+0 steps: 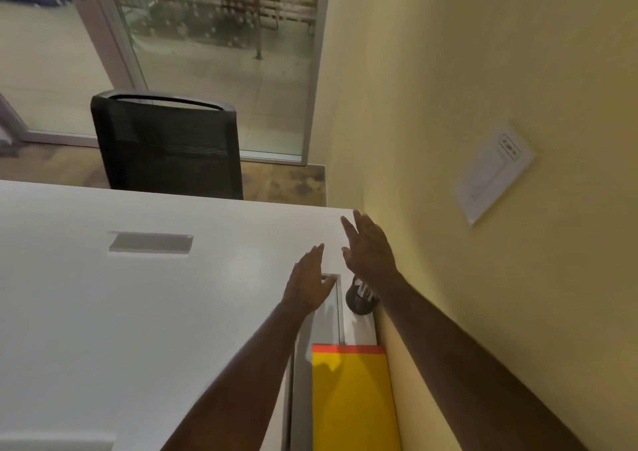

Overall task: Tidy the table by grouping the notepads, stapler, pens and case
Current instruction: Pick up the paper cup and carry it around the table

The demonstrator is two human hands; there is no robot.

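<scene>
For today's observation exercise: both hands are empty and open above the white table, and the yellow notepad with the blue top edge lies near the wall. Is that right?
Not quite. In the head view the yellow notepad has an orange-red top edge, not blue. The rest holds: left hand and right hand are open and empty above the white table.

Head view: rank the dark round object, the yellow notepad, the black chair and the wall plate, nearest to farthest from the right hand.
1. Dark round object, just below the right hand, by the wall.
2. Yellow notepad, nearer the camera, along the wall.
3. Black chair, beyond the table, to the left.

The wall plate, up on the right, is too close to call against the notepad.
</scene>
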